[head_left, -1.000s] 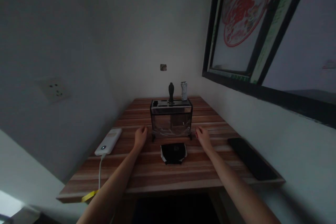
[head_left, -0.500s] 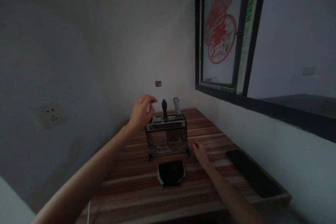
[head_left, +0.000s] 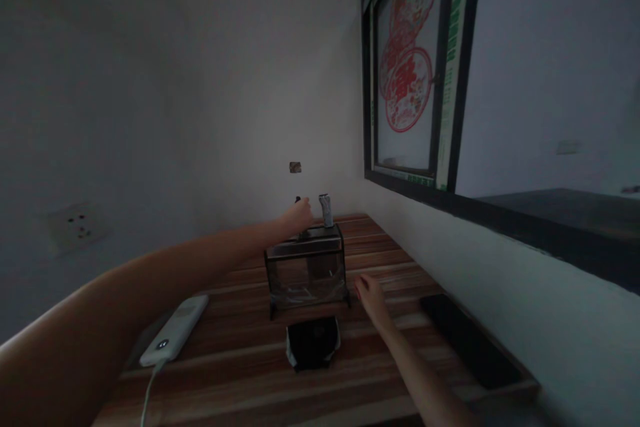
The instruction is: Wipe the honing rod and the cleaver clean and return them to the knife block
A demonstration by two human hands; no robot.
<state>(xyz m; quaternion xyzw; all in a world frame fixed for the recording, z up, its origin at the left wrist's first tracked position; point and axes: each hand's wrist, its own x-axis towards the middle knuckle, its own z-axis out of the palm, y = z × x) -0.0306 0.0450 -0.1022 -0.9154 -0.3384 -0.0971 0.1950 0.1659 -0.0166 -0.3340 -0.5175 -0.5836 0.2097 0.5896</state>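
A clear-sided holder [head_left: 306, 272] with a dark slotted top stands on the wooden table [head_left: 250, 360]. A black handle stuck in its top is mostly hidden by my left hand [head_left: 299, 216], which is closed around it. A patterned white handle [head_left: 327, 209] rises from the top just right of that hand. My right hand [head_left: 369, 295] rests on the table by the holder's right foot, fingers loosely curled, holding nothing that I can see. A small black pad [head_left: 313, 341] lies in front of the holder.
A white power bank [head_left: 174, 329] with a cable lies at the left of the table. A dark flat slab [head_left: 470, 340] lies at the right edge by the wall. A wall socket [head_left: 73, 224] is on the left; a window with a red paper cutting [head_left: 406, 73] is on the right.
My left hand rose from the table, reached over the holder and closed on the black handle. My right hand stayed beside the holder. The view swung to the left.
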